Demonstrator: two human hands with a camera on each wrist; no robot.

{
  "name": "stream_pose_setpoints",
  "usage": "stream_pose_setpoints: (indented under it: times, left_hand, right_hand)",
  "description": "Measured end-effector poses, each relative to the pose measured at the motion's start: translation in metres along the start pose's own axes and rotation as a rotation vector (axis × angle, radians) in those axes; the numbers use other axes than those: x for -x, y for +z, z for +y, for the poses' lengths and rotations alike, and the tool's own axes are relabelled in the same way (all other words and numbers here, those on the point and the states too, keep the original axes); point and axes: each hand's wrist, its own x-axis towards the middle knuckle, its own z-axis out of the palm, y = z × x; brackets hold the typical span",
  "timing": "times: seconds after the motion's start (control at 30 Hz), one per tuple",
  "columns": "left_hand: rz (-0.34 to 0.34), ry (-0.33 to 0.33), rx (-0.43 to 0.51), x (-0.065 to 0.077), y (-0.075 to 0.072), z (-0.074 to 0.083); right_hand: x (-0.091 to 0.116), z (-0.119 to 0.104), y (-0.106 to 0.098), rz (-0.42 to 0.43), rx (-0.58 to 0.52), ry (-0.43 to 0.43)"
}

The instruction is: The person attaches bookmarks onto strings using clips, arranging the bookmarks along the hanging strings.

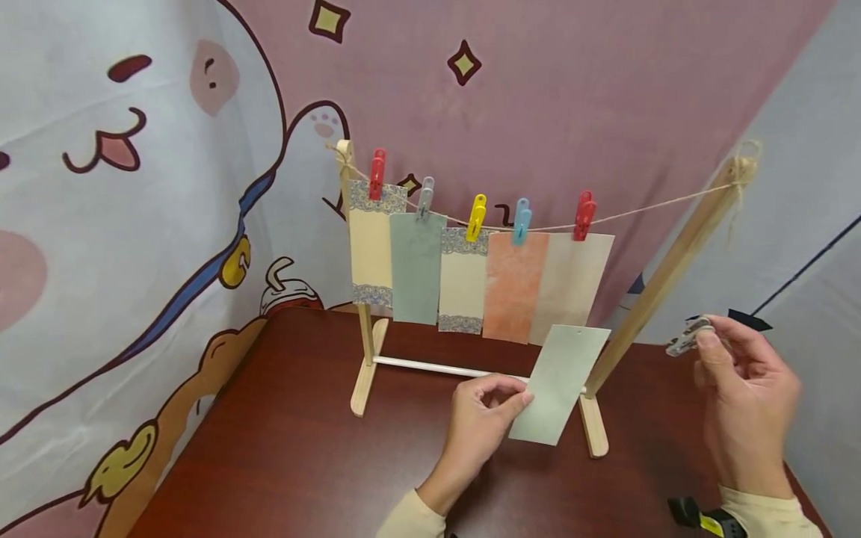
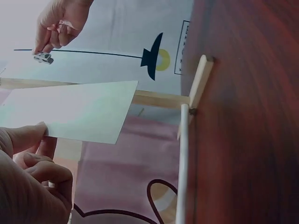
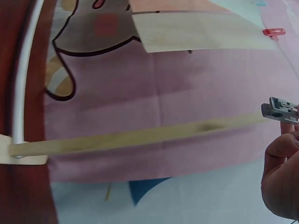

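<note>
My left hand (image 1: pixel 480 418) pinches a pale green paper card (image 1: pixel 561 381) by its left edge, in front of the rack; a small hole shows near the card's top. Off to the right, my right hand (image 1: pixel 750 403) holds a grey clothespin (image 1: pixel 689 338) between thumb and fingers. That clothespin (image 3: pixel 279 110) also shows in the right wrist view. Several cards hang from a string (image 1: pixel 652 213), each under a clothespin. From the left they are a patterned cream card (image 1: pixel 371 250), a green one (image 1: pixel 417 273), another patterned one (image 1: pixel 463 280), an orange one (image 1: pixel 514 288) and a beige one (image 1: pixel 572 280).
The string runs between two wooden posts (image 1: pixel 662 288) of a rack with wooden feet (image 1: pixel 594 430) and a white crossbar (image 1: pixel 430 366). It stands on a dark red-brown table (image 1: pixel 282 448). A printed cloth (image 1: pixel 572 97) hangs behind and at the sides.
</note>
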Motion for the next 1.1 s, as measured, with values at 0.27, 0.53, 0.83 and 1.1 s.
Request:
stream_pose_setpoints:
  times: [0.27,0.53,0.83,1.1]
  left_hand:
    - [0.01,0.084,0.064,-0.017,0.024,0.011]
    - [0.008,0.124,0.08,-0.029,0.034,0.017]
    - [0.007,0.114,0.085,-0.037,0.035,0.017]
    - [-0.001,0.111,0.092,-0.044,0.045,0.022]
  right_hand:
    - [-0.015,-0.014,0.023,-0.068,-0.096,-0.085]
    - [-0.021,-0.03,0.042,-0.119,-0.107,-0.101]
    - [-0.033,-0.037,0.063,-0.143,-0.269,-0.085]
    - [-0.041,-0.044,0.081,-0.17,-0.327,-0.134]
